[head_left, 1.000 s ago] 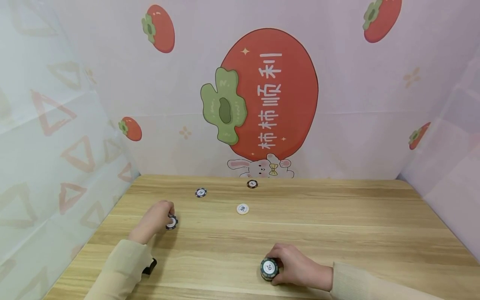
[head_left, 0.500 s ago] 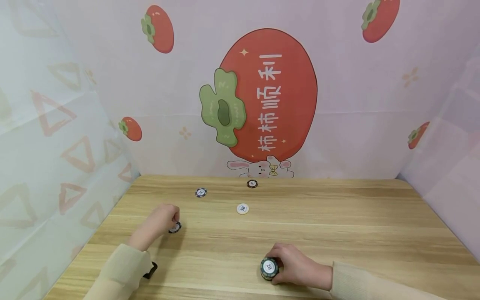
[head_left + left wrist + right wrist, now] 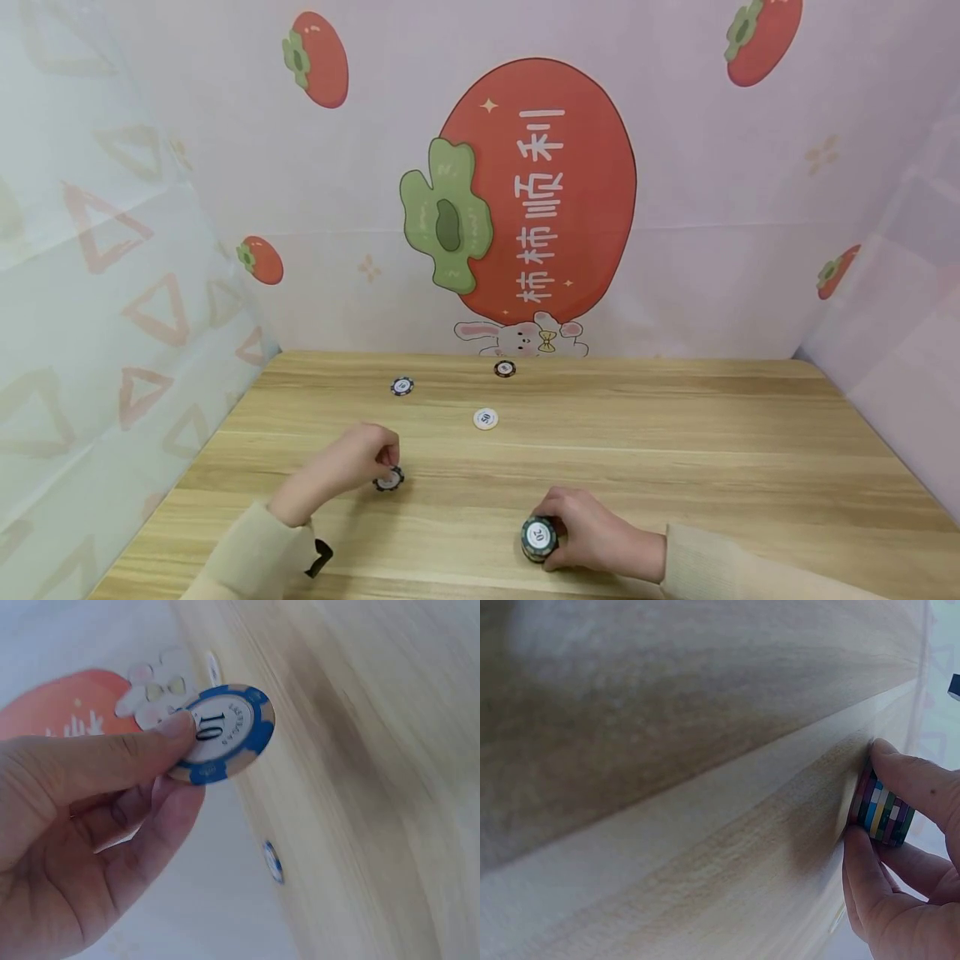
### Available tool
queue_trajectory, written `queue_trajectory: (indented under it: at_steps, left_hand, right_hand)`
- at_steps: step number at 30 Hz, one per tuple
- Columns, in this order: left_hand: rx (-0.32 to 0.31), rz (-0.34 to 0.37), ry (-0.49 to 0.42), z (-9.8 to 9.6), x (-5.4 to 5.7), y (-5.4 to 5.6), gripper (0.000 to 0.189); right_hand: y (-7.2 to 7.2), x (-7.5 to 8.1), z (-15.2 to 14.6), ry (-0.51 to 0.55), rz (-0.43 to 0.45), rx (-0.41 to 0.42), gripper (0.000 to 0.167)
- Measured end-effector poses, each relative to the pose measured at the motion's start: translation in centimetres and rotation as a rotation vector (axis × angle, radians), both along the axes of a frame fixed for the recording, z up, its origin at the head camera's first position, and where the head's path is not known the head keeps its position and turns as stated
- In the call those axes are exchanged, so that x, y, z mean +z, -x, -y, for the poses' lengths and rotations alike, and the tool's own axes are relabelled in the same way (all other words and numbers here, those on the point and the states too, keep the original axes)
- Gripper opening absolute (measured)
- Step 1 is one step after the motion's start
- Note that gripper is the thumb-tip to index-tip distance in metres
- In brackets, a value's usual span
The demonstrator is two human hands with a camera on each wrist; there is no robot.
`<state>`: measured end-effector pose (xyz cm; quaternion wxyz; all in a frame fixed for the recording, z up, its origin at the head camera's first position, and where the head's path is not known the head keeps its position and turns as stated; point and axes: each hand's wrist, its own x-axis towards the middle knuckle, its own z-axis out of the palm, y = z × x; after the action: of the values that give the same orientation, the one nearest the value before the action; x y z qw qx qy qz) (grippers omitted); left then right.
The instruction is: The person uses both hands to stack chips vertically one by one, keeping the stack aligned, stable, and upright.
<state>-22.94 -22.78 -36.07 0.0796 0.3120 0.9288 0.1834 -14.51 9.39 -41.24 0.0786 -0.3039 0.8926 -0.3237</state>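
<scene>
My left hand point(image 3: 360, 458) pinches a blue and white poker chip point(image 3: 225, 735) marked 10 between thumb and fingers. In the left wrist view the chip is lifted off the wooden table. Near the table's front, my right hand point(image 3: 588, 529) grips a stack of poker chips point(image 3: 883, 806) by its sides, thumb on one side and fingers on the other. A green chip marked 20 point(image 3: 539, 537) tops that stack, which stands on the table. In the right wrist view the stack's edges show several colours.
On the wooden table point(image 3: 675, 442) lie a white chip marked 50 point(image 3: 485, 418), a blue chip point(image 3: 402, 386) and a dark chip point(image 3: 505, 368) near the back edge. Printed cloth walls point(image 3: 697, 250) stand behind and at both sides.
My left hand has moved to the right and nearer the front, lifting the pinched blue chip along. My right hand and the stack have stayed in place.
</scene>
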Motion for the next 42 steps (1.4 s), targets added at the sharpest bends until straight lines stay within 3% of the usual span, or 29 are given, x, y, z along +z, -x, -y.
queue_trajectory:
  at_steps: [5,9,25,33,42]
  left_hand:
    - [-0.070,0.019,-0.031,-1.0,0.2,-0.5,0.022]
    - [-0.097,0.073,-0.069,-1.5,0.2,-0.8,0.020]
    - [-0.111,0.268,-0.248,-3.4,-1.3,-1.5,0.015]
    - [-0.058,0.382,-0.365,-4.5,-1.8,-2.1,0.014]
    - [0.034,0.587,-0.484,-6.0,-1.9,-2.9,0.014]
  right_hand:
    - [-0.1,-0.2,0.1,0.005,0.002,-0.001,0.038]
    - [-0.2,-0.4,0.2,0.002,-0.010,0.002,0.037]
    - [-0.5,-1.1,0.4,0.001,-0.032,-0.007,0.038]
    - [-0.6,-1.3,0.6,-0.002,-0.045,-0.010,0.037]
    - [-0.6,-1.2,0.6,-0.008,-0.023,-0.014,0.037]
